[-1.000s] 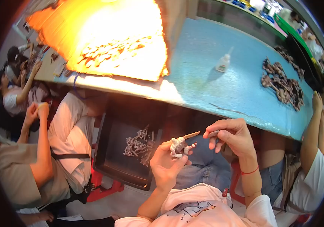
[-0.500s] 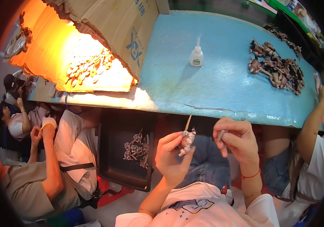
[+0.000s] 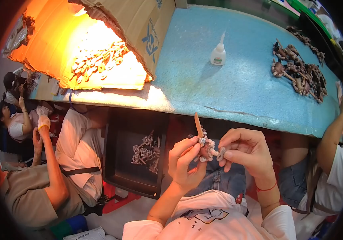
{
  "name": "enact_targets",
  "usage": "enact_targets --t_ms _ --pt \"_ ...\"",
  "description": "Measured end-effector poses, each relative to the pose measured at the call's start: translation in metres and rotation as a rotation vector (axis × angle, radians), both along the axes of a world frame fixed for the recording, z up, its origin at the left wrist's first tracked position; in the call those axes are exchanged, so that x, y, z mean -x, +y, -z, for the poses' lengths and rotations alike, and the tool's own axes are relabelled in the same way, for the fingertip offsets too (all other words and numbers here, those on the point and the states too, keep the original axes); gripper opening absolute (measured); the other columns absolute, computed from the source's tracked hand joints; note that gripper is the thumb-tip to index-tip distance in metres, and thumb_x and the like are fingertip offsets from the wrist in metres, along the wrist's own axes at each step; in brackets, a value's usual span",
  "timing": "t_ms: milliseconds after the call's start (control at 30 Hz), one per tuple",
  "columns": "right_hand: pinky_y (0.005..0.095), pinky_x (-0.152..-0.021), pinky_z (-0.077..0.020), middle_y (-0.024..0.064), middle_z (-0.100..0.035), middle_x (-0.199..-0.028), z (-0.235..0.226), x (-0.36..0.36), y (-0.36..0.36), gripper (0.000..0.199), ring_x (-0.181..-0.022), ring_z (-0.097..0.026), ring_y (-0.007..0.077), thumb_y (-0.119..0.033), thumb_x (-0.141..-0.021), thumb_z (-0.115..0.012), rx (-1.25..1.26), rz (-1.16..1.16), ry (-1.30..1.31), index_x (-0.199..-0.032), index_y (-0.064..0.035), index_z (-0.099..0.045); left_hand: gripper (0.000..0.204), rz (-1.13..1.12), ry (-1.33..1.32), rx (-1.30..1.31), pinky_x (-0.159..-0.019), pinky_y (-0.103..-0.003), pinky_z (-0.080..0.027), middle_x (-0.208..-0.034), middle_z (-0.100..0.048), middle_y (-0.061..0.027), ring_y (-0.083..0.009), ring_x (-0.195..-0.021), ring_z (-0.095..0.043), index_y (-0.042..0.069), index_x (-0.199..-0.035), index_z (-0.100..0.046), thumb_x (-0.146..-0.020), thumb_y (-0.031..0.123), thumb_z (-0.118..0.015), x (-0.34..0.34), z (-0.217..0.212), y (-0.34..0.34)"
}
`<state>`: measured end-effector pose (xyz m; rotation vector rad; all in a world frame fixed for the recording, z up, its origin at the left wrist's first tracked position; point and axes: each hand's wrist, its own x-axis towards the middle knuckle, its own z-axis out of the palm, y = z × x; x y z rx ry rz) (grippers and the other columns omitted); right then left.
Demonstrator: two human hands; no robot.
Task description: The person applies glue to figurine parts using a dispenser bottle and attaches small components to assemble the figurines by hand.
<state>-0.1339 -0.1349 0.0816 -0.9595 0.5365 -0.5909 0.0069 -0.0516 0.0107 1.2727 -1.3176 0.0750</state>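
In front of my lap, my left hand (image 3: 185, 168) grips a small pinkish-grey figurine (image 3: 207, 149) between thumb and fingers. A flat orange-brown blade-shaped piece (image 3: 198, 125) sticks up from its top. My right hand (image 3: 252, 154) pinches a small grey ring-like piece (image 3: 221, 153) between thumb and index finger, right against the figurine's side. Whether that piece is fixed to the figurine, I cannot tell. Beyond my hands, a white squeeze bottle (image 3: 218, 56) with a thin nozzle stands upright on the blue tabletop (image 3: 183, 76).
Dark figurines (image 3: 303, 78) lie heaped at the table's right. A torn cardboard box (image 3: 143, 30), brightly lit inside, covers several small parts (image 3: 97, 64) at left. Below the table edge sits a black tray (image 3: 113, 170) with small figures (image 3: 145, 154). Co-workers sit on both sides.
My right hand has brought the grey piece leftward to the figurine. The figurine has turned in my left hand, and its upright piece now shows its broad face. The view has shifted slightly.
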Motion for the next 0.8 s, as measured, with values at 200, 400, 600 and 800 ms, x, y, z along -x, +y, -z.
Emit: enact_targets --t_ms 200,400,600,800 --pt "0.026 -0.056 -0.054 0.0121 -0.061 -0.08 0.003 -0.002 -0.001 0.017 -0.071 -0.063 0.0173 0.003 -0.079 -0.06 -0.043 -0.001 0.021 -0.095 0.0068 -0.055 0.04 -0.005 -0.042 0.022 -0.07 -0.025 -0.054 -0.105 -0.051 -0.0183 -0.0212 -0.086 -0.06 -0.003 -0.099 -0.055 -0.063 -0.013 -0.068 -0.003 0.0 0.001" --pt "0.0255 -0.056 -0.054 0.0125 -0.062 -0.081 0.002 -0.005 0.0 0.016 -0.072 -0.064 0.0176 0.003 -0.079 -0.059 -0.067 -0.006 0.046 -0.094 0.0068 -0.055 0.042 0.02 -0.02 0.029 -0.073 -0.028 -0.054 -0.104 -0.051 -0.0179 -0.0241 -0.089 -0.06 -0.003 -0.099 -0.055 -0.061 -0.013 -0.069 -0.002 0.004 0.002" --pt "0.0214 -0.051 -0.0499 0.0104 -0.061 -0.079 0.002 -0.005 -0.003 0.014 -0.065 -0.062 0.0139 0.002 -0.078 -0.059 -0.07 -0.015 0.09 -0.09 0.0056 -0.055 0.041 0.021 -0.075 0.047 -0.072 -0.03 -0.054 -0.103 -0.051 -0.0182 -0.0263 -0.088 -0.059 -0.003 -0.099 -0.055 -0.062 -0.013 -0.069 -0.003 0.001 -0.001" --pt "0.0162 -0.042 -0.0349 0.0062 -0.058 -0.075 0.01 -0.006 -0.003 0.012 -0.052 -0.05 0.0055 0.003 -0.074 -0.059 -0.028 -0.012 0.095 -0.086 0.0026 -0.054 0.042 0.008 -0.106 0.047 -0.07 -0.03 -0.053 -0.103 -0.051 -0.0179 -0.0257 -0.086 -0.059 -0.002 -0.098 -0.055 -0.06 -0.012 -0.071 -0.004 0.001 -0.002"
